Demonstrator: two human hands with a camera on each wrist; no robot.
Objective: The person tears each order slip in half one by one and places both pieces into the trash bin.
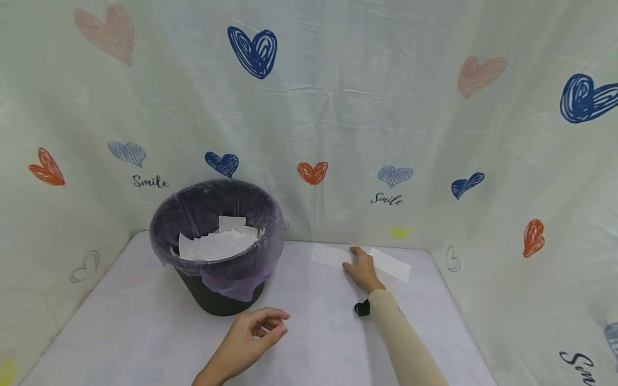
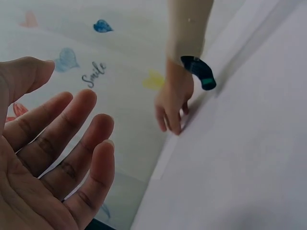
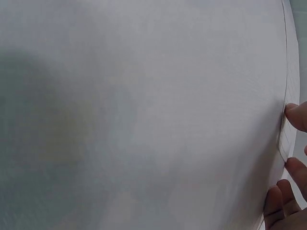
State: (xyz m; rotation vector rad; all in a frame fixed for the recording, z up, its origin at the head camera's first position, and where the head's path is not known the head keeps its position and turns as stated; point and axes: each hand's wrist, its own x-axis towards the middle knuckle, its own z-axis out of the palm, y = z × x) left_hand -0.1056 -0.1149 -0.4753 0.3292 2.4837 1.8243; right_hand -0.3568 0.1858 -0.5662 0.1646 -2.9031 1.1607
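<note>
On the far part of the table, my right hand [image 1: 362,269] reaches down to a white paper strip with ruled lines [image 1: 330,255]. Its thumb and fingers are apart and touch the strip's right end, which the hand partly hides. In the right wrist view, the thumb [image 3: 297,116] rests at the strip's edge. A second ruled paper strip [image 1: 392,265] lies just right of this hand. My left hand [image 1: 243,343] hovers over the near table with loosely bent fingers, holding nothing. The left wrist view shows its palm and spread fingers [image 2: 79,153].
Left of centre stands a dark waste bin [image 1: 219,303] with a purple liner [image 1: 241,279]. White paper pieces [image 1: 222,244] lie inside it. A black wrist strap [image 1: 362,307] is at the right sleeve. A curtain with printed hearts [image 1: 333,123] hangs behind the white table [image 1: 309,300].
</note>
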